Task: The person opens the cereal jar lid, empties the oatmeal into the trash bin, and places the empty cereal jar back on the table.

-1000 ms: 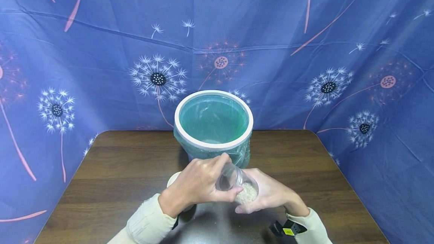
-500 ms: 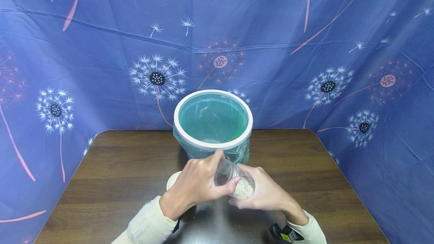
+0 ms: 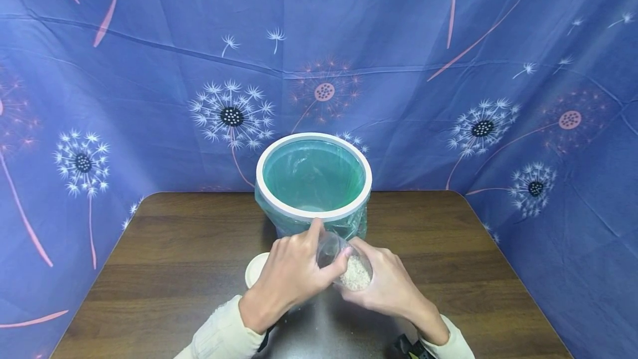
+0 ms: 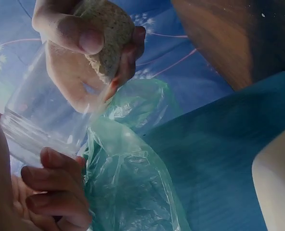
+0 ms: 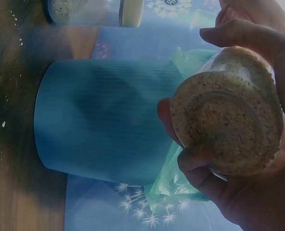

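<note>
Clear jar (image 5: 229, 120) held in the air between the two hands, tilted, mouth toward the left hand (image 3: 286, 270) and base in the right hand (image 3: 391, 281). Pale flakes (image 3: 356, 275) fill the base end; the mouth end is see-through.

Right hand: clamped round the jar's lower part, fingers curled about its side. Left hand: thumb and fingers apart across the mouth, gripping the rim end.

Bin (image 5: 106, 115) just beyond both hands — midway along the far edge of the tabletop (image 3: 169, 248), blue ribbed wall, green liner (image 3: 314, 173) under a white ring (image 3: 368, 176). A lidded container (image 3: 256, 266) stands left of the left hand, partly hidden by it, nearer the tabletop's left edge than the jar. White specks (image 5: 4, 124) on the wood. Behind — blue dandelion cloth (image 3: 399, 32).
</note>
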Tool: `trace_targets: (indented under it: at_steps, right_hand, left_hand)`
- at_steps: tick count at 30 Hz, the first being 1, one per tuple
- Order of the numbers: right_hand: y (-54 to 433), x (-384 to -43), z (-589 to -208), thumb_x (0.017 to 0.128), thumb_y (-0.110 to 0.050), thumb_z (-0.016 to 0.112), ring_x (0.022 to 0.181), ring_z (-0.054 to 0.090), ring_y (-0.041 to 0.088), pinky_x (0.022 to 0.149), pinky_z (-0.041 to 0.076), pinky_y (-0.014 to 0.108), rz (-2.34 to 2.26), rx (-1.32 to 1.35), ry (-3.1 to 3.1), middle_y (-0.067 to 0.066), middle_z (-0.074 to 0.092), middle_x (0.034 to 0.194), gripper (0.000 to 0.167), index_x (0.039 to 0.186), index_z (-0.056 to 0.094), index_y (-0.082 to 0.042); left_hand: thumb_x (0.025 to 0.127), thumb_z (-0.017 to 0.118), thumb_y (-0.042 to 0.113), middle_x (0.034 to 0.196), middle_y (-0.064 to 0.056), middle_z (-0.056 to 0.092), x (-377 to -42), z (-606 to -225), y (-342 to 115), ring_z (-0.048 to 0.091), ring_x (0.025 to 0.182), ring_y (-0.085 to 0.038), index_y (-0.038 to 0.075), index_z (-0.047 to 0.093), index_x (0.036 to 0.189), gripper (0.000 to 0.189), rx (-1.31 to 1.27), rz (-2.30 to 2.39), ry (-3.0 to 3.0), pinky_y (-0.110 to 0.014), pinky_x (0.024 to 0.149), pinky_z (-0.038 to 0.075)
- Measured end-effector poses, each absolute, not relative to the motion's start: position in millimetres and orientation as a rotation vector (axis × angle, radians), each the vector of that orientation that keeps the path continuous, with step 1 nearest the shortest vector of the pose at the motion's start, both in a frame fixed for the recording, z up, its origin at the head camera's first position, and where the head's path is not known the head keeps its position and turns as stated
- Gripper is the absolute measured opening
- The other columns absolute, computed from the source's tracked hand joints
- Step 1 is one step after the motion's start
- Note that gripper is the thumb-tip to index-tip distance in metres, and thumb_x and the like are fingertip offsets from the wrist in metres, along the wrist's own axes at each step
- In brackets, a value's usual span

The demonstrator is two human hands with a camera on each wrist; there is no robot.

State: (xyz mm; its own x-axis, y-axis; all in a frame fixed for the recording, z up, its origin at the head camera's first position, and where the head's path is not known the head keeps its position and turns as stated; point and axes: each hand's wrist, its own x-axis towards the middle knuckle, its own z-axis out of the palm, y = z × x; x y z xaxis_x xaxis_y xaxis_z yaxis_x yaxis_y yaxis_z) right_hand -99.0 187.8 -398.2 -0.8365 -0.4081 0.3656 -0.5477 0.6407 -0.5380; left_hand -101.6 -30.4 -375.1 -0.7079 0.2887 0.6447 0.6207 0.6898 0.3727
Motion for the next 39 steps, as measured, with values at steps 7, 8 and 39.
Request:
trace_targets:
  at_steps: [7, 8, 39]
  right_hand:
    - [191.8, -103.2, -400.4, 0.070, -0.031, 0.095, 0.067, 0.061, 0.000, 0.058, 0.051, 0.026, 1.082, 0.816, -2.658, -0.020, 0.066, 0.085, 0.054, 0.116, 0.065, -0.035]
    - [192.4, -104.2, -400.5, 0.072, -0.031, 0.095, 0.068, 0.062, 0.000, 0.058, 0.052, 0.026, 1.114, 0.828, -2.656, -0.019, 0.067, 0.086, 0.053, 0.116, 0.066, -0.035]
    - [213.6, -128.4, -404.8, 0.084, -0.013, 0.090, 0.100, 0.069, 0.010, 0.087, 0.060, 0.036, 1.813, 1.798, -2.488, 0.000, 0.073, 0.114, 0.055, 0.131, 0.062, -0.013]
  left_hand:
    - [0.098, 0.063, 0.066, 0.064, 0.012, 0.043, -102.2, -374.1, -34.4, 0.042, 0.051, -0.008, 0.017, 0.055, 0.108, 0.050, -0.751, -0.797, -2.416, -0.026, 0.047, 0.037]
    - [0.098, 0.063, 0.066, 0.066, 0.012, 0.047, -102.5, -374.1, -35.5, 0.044, 0.052, -0.008, 0.017, 0.056, 0.110, 0.051, -0.771, -0.801, -2.416, -0.026, 0.048, 0.038]
    - [0.095, 0.063, 0.071, 0.090, 0.007, 0.053, -121.1, -364.7, -47.2, 0.045, 0.064, -0.004, 0.009, 0.063, 0.130, 0.071, -1.414, -0.371, -1.969, -0.019, 0.054, 0.041]
